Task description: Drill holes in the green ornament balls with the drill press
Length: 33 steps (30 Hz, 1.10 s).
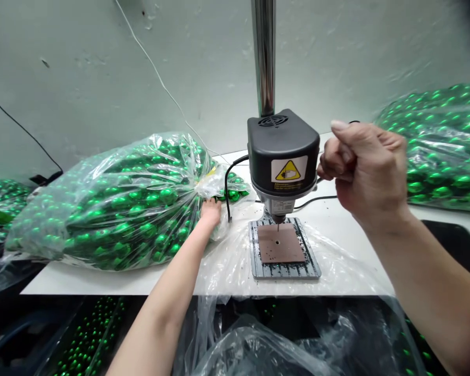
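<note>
My left hand (210, 211) is at the gathered neck of a big clear plastic bag (141, 193) full of shiny green balls (166, 197). Its fingers look bunched beside the balls at the bag's mouth; their tips are hidden. Raised at the right, my right hand (366, 172) is closed around the feed handle (354, 122) of a small black drill press (284, 141); little of the handle shows. The thin drill bit (278, 226) points down above a brown square plate (290, 245) with a hole in its middle. No ball sits on this hole.
The brown plate lies on a grey grooved base (285, 271) strewn with dark shavings. Clear plastic film (235, 261) drapes over the white table's (113, 282) front edge. Another bag of green balls (446, 156) stands at right. A black cable (226, 190) hangs beside the drill; a steel column (264, 57) rises behind.
</note>
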Motion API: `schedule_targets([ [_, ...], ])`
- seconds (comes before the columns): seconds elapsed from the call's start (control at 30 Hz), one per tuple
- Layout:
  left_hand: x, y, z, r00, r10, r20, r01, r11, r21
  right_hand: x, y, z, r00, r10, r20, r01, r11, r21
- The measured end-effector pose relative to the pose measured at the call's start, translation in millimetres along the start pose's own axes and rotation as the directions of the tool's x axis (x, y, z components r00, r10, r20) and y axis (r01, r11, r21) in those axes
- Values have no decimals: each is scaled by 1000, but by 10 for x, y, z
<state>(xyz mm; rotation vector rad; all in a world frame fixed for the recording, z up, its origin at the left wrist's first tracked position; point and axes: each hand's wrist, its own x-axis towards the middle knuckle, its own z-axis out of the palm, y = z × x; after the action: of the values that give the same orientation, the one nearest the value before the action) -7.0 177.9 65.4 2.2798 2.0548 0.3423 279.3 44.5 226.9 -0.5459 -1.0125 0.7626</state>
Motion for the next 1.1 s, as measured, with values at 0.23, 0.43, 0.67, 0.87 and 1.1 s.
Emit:
schedule_targets([
  [0.23,-149,-41,-130,996,31,-81,-33,999,-21,35,84,-62,998,-60,8,60,997,-45],
  [0.43,-951,134,-340,959,-205,-194,-72,486,-871,84,118,-51,998,-53,30,54,998,-28],
  [0.67,-1634,691,-362,880,97,465,461,-410,-787,110,148,-21,996,-83,-24,83,997,0],
  [0.87,-1575,874,-191,881,49,470,436,-469,-768,132,159,-55,995,-95,28,95,995,11],
  [1.1,-1446,1005,-29,881,17,474,444,-378,-812,143,163,-65,993,-113,44,114,993,-33],
])
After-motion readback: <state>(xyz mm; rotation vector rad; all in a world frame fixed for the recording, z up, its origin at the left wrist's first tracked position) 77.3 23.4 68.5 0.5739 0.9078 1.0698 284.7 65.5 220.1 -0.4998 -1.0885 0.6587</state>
